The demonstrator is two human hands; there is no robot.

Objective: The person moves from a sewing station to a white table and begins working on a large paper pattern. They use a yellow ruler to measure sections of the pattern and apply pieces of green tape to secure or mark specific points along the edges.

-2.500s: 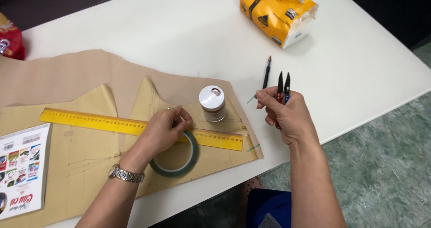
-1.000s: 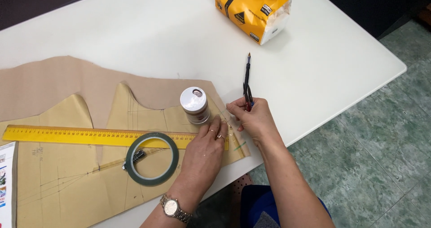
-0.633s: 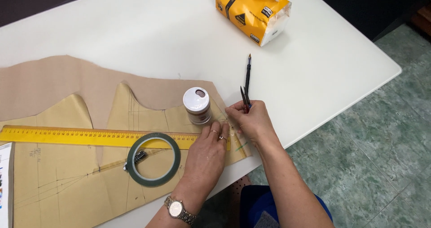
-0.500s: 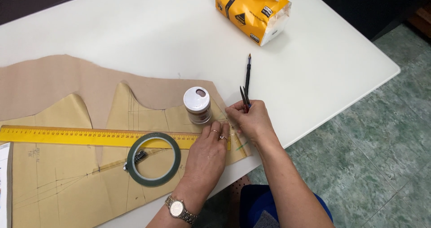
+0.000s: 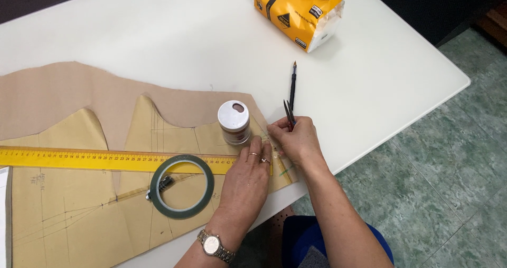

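My left hand [image 5: 247, 179] lies flat on the right end of a long yellow ruler [image 5: 105, 160], fingers spread, pinning it to a tan paper pattern [image 5: 84, 215]. A watch sits on that wrist. My right hand [image 5: 296, 141] is closed around two thin pens [image 5: 289, 113] and rests at the pattern's right edge, beside the left fingertips. A third pen [image 5: 292, 86] lies on the white table just beyond the hand. A small white-lidded jar [image 5: 234, 122] stands upright on the pattern right above my left fingers.
A green tape ring [image 5: 181, 186] lies on the pattern left of my left hand. Brown fabric [image 5: 68, 93] lies under the pattern. A yellow tissue pack [image 5: 297, 9] stands at the table's far side. The white table's edge [image 5: 422, 101] drops to a green tiled floor.
My left hand slid right along the ruler from near its middle to its right end. My right hand came down to the pattern edge beside it.
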